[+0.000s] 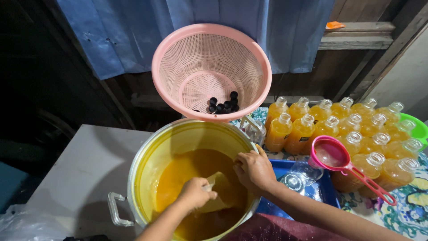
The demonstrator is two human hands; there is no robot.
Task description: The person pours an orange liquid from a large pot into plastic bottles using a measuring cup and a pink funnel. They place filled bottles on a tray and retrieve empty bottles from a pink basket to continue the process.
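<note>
A large metal pot holds orange liquid. My left hand reaches into the pot and grips a pale plastic scoop that is dipped in the liquid. My right hand lies on the pot's right rim with its fingers curled over the edge. Just to its right an empty clear bottle lies in a blue tray.
A pink plastic basket with several black caps leans behind the pot. Several uncapped bottles of orange liquid stand at the right, one topped by a pink funnel strainer. A green bowl sits at the far right.
</note>
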